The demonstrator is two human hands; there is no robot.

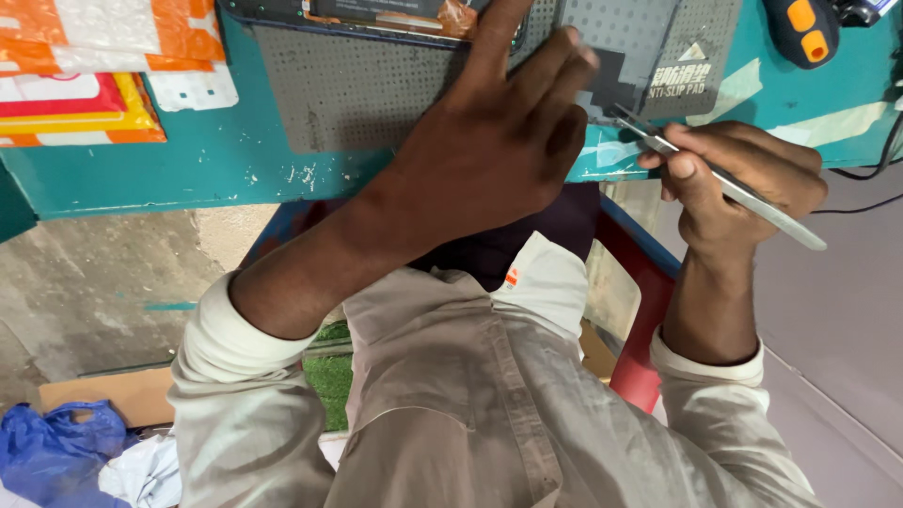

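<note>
Orange and white packets [89,66] lay at the far left of the teal counter [188,169]. Next came the grey dotted mat [357,89], and at its upper edge an opened phone [376,14], mostly cut off by the frame. The left hand [489,150] lay spread flat across the mat, fingers reaching to the phone's lower edge and pinning it, gripping nothing. The phone looked thin, stiff and fragile, with exposed parts, best held by its rim or pressed flat as here. To the right, the right hand [743,183] was closed around metal tweezers [724,183], pinched mid-shaft, tips pointing at the mat's right part. The tweezers looked light, rigid, smooth and likely slippery, best held at the middle. An orange-buttoned tool [800,33] lay at the far right.
</note>
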